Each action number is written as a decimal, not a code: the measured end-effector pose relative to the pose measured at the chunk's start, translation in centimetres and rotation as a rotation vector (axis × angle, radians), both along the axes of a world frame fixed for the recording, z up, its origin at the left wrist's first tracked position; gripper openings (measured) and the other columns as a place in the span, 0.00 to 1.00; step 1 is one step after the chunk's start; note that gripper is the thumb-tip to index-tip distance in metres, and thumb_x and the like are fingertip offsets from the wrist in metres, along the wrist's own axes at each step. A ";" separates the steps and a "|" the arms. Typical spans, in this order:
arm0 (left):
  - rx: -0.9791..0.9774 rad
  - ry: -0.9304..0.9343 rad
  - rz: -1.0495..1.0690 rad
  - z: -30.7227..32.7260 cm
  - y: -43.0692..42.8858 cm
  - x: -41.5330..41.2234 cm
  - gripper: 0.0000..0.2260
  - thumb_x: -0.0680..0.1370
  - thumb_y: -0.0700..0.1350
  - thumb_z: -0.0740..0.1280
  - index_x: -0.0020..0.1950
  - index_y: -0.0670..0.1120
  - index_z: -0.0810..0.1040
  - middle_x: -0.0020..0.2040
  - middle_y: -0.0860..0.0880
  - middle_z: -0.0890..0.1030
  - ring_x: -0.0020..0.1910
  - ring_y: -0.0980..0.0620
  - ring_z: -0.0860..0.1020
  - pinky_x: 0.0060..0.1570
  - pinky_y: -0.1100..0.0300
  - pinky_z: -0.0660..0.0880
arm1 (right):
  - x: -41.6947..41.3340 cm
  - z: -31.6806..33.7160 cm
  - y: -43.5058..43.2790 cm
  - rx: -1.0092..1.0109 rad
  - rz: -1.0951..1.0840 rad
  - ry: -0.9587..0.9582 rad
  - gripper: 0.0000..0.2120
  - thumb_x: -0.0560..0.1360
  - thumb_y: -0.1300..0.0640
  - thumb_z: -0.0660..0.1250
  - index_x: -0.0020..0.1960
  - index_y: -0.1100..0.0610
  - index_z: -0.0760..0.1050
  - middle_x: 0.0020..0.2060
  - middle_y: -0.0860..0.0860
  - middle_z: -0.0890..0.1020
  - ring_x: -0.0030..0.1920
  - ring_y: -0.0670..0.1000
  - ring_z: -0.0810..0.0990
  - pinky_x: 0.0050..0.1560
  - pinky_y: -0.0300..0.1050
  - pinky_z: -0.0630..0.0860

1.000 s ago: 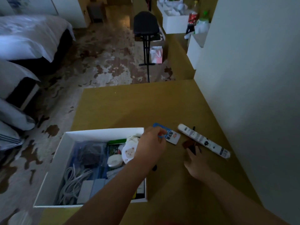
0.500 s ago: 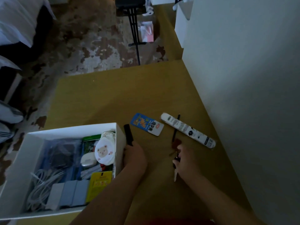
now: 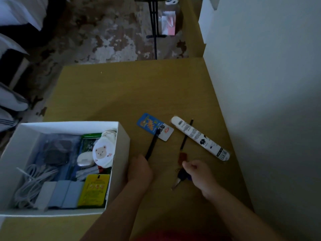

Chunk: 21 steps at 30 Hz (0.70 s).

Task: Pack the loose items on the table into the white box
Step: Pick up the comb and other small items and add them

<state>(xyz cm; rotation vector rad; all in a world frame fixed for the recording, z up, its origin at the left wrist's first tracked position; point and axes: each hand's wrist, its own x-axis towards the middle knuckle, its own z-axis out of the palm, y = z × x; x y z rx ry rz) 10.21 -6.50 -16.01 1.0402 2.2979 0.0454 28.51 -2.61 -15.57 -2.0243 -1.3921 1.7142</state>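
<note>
Head view: against half a second back, tilted the black stick (image 3: pixel 152 145), then upright beside the right wall of the white box (image 3: pixel 69 122), now slanting away to the far right with its far tip over the blue card (image 3: pixel 149 123). Not boxed yet, then; judged as a reach toward the card rather than a drop into the box. Out on the table (image 3: pixel 121 93) and left to pack: the card, the white tube (image 3: pixel 199 138) to its right, a black cord (image 3: pixel 183 144) crossing the tube, a red-brown tag (image 3: pixel 183 157) and the keys (image 3: pixel 181 177) nearer. Left hand (image 3: pixel 139 171) just right of the box wall, fingers wrapped round the stick's near end. Right hand (image 3: pixel 199 174) in much the same spot as before, knuckles up, fingers curled down onto the keys; impossible to say whether pinching or merely touching them.
</note>
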 end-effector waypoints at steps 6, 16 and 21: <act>-0.005 -0.252 0.052 0.5 -2.2 0.3 0.08 0.76 0.41 0.63 0.55 0.43 0.75 0.48 0.44 0.78 0.43 0.47 0.76 0.38 0.59 0.71 | 0.2 2.9 -0.4 -0.007 0.026 0.129 0.29 0.72 0.32 0.53 0.66 0.46 0.70 0.55 0.46 0.74 0.51 0.41 0.70 0.53 0.43 0.64; 0.349 -0.439 -0.082 10.3 -5.9 -4.9 0.06 0.73 0.47 0.69 0.48 0.55 0.75 0.40 0.60 0.76 0.41 0.59 0.76 0.37 0.65 0.70 | -4.6 7.8 -1.1 -0.179 -0.696 1.030 0.16 0.74 0.42 0.63 0.41 0.54 0.76 0.33 0.52 0.80 0.38 0.51 0.83 0.43 0.52 0.81; 0.435 -0.382 0.003 12.9 -8.2 -10.7 0.08 0.74 0.45 0.68 0.43 0.58 0.73 0.36 0.56 0.80 0.34 0.58 0.79 0.31 0.65 0.74 | -8.9 10.0 -2.2 -0.507 -0.924 1.115 0.13 0.77 0.48 0.59 0.42 0.56 0.73 0.26 0.51 0.76 0.22 0.47 0.74 0.20 0.37 0.73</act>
